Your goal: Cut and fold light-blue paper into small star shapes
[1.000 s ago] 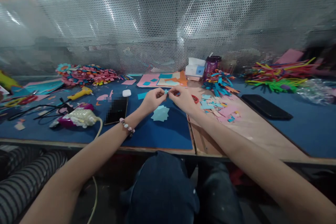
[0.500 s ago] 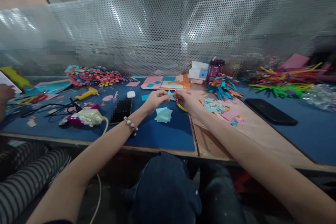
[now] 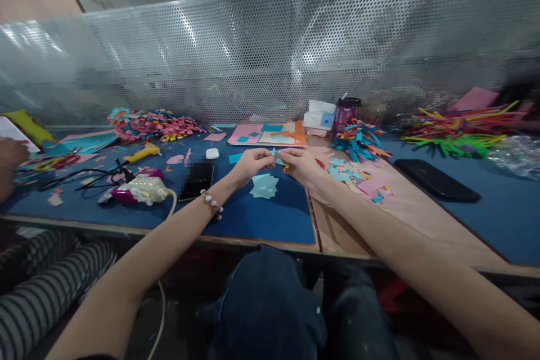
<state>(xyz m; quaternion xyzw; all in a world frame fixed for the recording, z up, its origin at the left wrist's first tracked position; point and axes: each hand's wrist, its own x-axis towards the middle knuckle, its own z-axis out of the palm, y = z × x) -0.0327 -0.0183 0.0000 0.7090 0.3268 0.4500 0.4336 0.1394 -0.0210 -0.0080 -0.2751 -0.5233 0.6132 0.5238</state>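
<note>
My left hand (image 3: 254, 165) is closed, its fingertips pinching a small light blue piece of paper (image 3: 274, 153). My right hand (image 3: 300, 164) pinches the same paper from the other side, so the fingers of both hands nearly meet. Bits of yellow and red show by the right hand; they look like the handles of scissors (image 3: 320, 163), mostly hidden by the hand. On the blue mat just below the hands lies a loose stack of pale blue paper squares (image 3: 264, 186), fanned into a star-like outline.
Left are a phone (image 3: 197, 180), a white case (image 3: 212, 153), a power strip (image 3: 143, 188) and a yellow glue gun (image 3: 142, 151). Coloured sheets (image 3: 240, 134) lie behind. Paper scraps (image 3: 371, 183) and a black phone (image 3: 436, 180) are right. Another person's hand (image 3: 12, 154) is far left.
The light blue paper between my fingers now shows less and looks narrower. My right hand has turned slightly, and the yellow handle below it is more hidden, with red showing beside it.
</note>
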